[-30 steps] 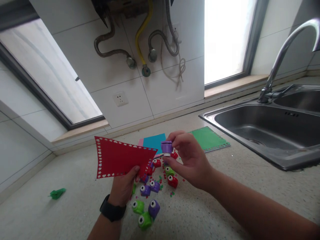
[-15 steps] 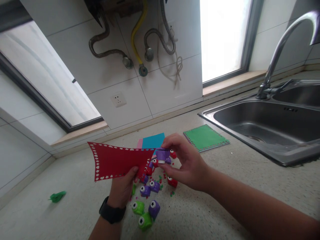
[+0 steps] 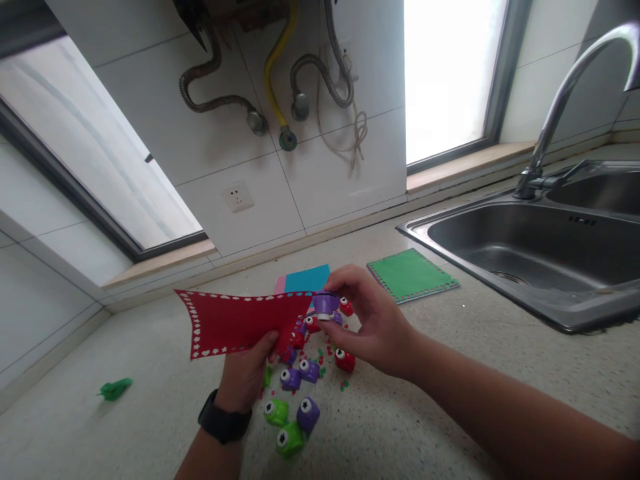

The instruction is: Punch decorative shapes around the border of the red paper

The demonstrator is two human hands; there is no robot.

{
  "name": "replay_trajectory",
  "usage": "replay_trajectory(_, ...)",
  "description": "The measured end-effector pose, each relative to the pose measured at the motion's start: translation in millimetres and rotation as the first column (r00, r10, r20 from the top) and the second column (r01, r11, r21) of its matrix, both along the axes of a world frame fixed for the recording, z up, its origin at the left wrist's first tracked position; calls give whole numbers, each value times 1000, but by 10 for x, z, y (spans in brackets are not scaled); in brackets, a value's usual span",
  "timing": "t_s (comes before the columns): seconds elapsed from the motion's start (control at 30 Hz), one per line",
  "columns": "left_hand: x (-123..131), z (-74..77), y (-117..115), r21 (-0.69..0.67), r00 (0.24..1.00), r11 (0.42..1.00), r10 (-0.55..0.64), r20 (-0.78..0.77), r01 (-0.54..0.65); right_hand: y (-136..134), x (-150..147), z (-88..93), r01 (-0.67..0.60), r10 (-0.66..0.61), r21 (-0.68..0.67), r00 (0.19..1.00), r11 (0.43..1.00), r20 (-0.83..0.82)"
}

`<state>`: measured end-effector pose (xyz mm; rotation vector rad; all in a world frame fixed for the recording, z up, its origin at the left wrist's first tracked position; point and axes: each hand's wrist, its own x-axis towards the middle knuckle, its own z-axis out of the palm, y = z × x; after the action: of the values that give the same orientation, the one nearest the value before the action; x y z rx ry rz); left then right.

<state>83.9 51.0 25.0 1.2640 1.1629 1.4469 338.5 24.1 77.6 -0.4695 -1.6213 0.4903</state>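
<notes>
One red sheet (image 3: 240, 325) was up over the counter (image 3: 400, 420), pinched in the left hand (image 3: 247, 370); the right hand (image 3: 370, 323) gripped one purple punch (image 3: 326, 304) near its corner, maybe touching. Two green punches (image 3: 289, 441) sat below, plus a green bit (image 3: 267, 377) mostly hidden.

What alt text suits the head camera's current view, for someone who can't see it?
Left hand holds a red sheet with cut-out borders; right hand holds a purple punch at one corner. Small colourful punches lie on the speckled counter, near a green sheet and sink.
</notes>
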Motion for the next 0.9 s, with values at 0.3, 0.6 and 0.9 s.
replay_trajectory(0.3,-6,91,-53,82,989,996,50,-138,-39,54,-15,32,-153,154,-311,988,938,-22)
replay_trajectory(0.6,35,69,-26,105,995,989,-101,-24,103,181,29,-40,-362,365,-699,918,617,-154)
replay_trajectory(0.9,34,105,-29,151,974,968,-178,-137,199,283,-5,-153,-422,334,-747,900,514,-279)
